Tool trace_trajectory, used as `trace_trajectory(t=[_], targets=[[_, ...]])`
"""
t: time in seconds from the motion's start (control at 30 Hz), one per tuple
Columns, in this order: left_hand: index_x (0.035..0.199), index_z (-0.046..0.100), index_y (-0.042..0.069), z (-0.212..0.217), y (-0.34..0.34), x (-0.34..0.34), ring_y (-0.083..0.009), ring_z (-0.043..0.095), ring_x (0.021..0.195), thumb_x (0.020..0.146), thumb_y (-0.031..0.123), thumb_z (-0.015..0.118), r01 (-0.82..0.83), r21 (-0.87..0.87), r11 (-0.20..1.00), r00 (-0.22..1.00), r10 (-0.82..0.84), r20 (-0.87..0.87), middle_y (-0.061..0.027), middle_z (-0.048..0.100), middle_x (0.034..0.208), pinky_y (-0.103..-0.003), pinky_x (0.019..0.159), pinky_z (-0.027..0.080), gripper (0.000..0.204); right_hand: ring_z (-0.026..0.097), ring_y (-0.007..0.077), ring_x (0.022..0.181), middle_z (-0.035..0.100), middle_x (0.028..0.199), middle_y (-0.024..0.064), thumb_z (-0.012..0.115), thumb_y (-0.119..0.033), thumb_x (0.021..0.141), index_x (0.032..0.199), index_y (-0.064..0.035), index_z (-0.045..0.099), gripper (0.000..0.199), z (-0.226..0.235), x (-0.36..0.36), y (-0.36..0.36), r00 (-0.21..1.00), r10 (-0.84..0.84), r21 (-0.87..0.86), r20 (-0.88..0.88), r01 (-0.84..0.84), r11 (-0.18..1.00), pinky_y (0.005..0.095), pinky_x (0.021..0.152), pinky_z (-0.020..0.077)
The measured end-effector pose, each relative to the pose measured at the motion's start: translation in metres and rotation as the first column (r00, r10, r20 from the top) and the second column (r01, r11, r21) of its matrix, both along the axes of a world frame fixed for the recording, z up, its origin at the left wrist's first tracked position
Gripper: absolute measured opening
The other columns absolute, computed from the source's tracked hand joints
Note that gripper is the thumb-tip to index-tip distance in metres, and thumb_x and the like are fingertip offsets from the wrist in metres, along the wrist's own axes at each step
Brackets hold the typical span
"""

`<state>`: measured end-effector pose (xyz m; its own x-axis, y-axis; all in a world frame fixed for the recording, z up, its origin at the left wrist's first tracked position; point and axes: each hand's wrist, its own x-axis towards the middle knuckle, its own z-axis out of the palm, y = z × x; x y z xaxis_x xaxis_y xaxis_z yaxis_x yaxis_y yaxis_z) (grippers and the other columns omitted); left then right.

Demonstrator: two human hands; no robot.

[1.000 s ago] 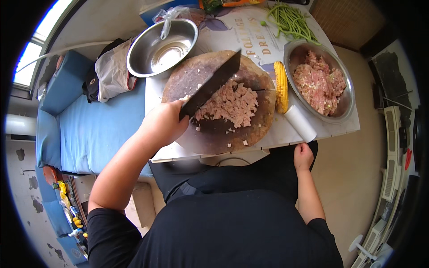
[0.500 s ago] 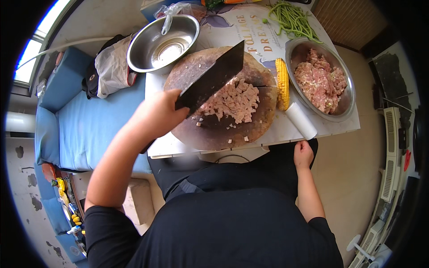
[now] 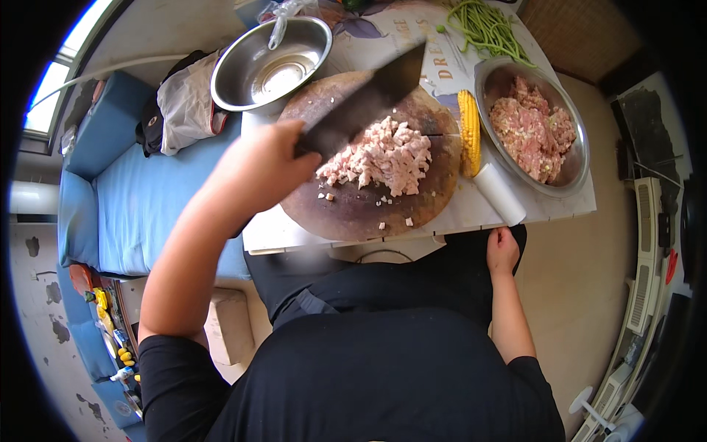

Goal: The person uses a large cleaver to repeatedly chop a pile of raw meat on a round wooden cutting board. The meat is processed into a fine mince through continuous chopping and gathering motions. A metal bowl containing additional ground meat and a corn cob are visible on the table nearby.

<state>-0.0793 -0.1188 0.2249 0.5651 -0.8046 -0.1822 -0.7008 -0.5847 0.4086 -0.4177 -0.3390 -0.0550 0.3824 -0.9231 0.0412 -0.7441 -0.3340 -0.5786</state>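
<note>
My left hand (image 3: 269, 158) is wrapped round the handle of a dark, broad-bladed cleaver (image 3: 368, 97). Its blade is smeared by motion and slants up to the right, above the round wooden chopping block (image 3: 331, 221). Just below the blade lies a heap of chopped pale-pink meat (image 3: 387, 158), and a few small bits are scattered near the block's front edge. On my right thigh, just off the table's front edge, rests my right hand (image 3: 502, 252), its fingers curled closed with nothing visible in them.
Right of the block are a peeled corn cob (image 3: 469, 132), a white roll (image 3: 501, 195) and a steel bowl (image 3: 583, 158) of minced meat (image 3: 532, 132). Green beans (image 3: 486, 33) lie behind. A second steel bowl (image 3: 221, 77) stands at the back left, beside a blue sofa (image 3: 169, 199).
The cleaver and my left hand have risen farther up the picture, with the tip now more to the right. More of the meat heap shows. My right hand stays on the thigh.
</note>
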Motion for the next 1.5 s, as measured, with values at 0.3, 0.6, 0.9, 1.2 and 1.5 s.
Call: trace_trajectory(t=[0.3, 0.6, 0.9, 1.2, 1.5], targets=[[0.082, 0.056, -0.004, -0.039, 0.021, -0.002, -0.0362, 0.054, 0.059, 0.076, 0.018, 0.065, -0.048, 0.041, 0.998, 0.996, 0.045, 0.08, -0.022, 0.056, 0.065, -0.04, 0.059, 0.045, 0.025, 0.06, 0.0333, 0.071, 0.062, 0.074, 0.0128, 0.053, -0.025, 0.083, 0.081, -0.0065, 0.061, 0.02, 0.002, 0.006, 0.003, 1.0, 0.03, 0.019, -0.003, -0.03, 0.999, 0.0386, 0.062, 0.0457], [0.086, 0.055, -0.003, -0.02, 0.03, -0.004, -0.0193, 0.055, 0.048, 0.081, 0.015, 0.062, -0.153, 0.006, 0.988, 0.988, 0.153, -0.019, -0.0109, 0.056, 0.058, -0.032, 0.047, 0.044, 0.019, 0.06, 0.0326, 0.07, 0.062, 0.073, 0.0137, 0.053, -0.025, 0.083, 0.079, -0.006, 0.06, 0.02, 0.005, 0.004, 0.003, 1.0, 0.013, 0.011, 0.007, -0.013, 1.0, 0.0384, 0.061, 0.0457], [0.085, 0.057, -0.002, 0.013, 0.019, -0.007, -0.011, 0.05, 0.051, 0.081, 0.013, 0.064, -0.2, -0.297, 0.933, 0.972, 0.151, -0.18, -0.006, 0.049, 0.057, -0.029, 0.047, 0.041, 0.017, 0.06, 0.0335, 0.073, 0.063, 0.076, 0.0138, 0.053, -0.026, 0.083, 0.082, -0.0072, 0.061, 0.021, 0.001, 0.0, 0.0, 1.0, 0.0, 0.013, -0.018, 0.0, 1.0, 0.0398, 0.064, 0.0463], [0.085, 0.057, -0.001, -0.003, 0.007, 0.006, -0.0386, 0.06, 0.077, 0.077, 0.026, 0.06, -0.067, 0.115, 0.991, 0.998, 0.069, -0.014, -0.0221, 0.061, 0.078, -0.043, 0.07, 0.047, 0.028, 0.06, 0.034, 0.073, 0.062, 0.076, 0.0147, 0.053, -0.024, 0.082, 0.08, -0.005, 0.061, 0.021, 0.005, 0.004, 0.003, 1.0, -0.003, 0.01, -0.013, 0.003, 1.0, 0.0396, 0.064, 0.046], [0.088, 0.056, -0.004, -0.037, 0.019, -0.003, -0.0434, 0.057, 0.081, 0.078, 0.023, 0.06, -0.144, 0.098, 0.985, 0.989, 0.139, 0.059, -0.027, 0.06, 0.079, -0.044, 0.073, 0.046, 0.029, 0.06, 0.0343, 0.073, 0.062, 0.075, 0.0143, 0.053, -0.025, 0.082, 0.078, -0.0052, 0.06, 0.021, -0.004, 0.008, 0.003, 1.0, 0.024, -0.013, -0.009, -0.024, 1.0, 0.0403, 0.063, 0.0457]])
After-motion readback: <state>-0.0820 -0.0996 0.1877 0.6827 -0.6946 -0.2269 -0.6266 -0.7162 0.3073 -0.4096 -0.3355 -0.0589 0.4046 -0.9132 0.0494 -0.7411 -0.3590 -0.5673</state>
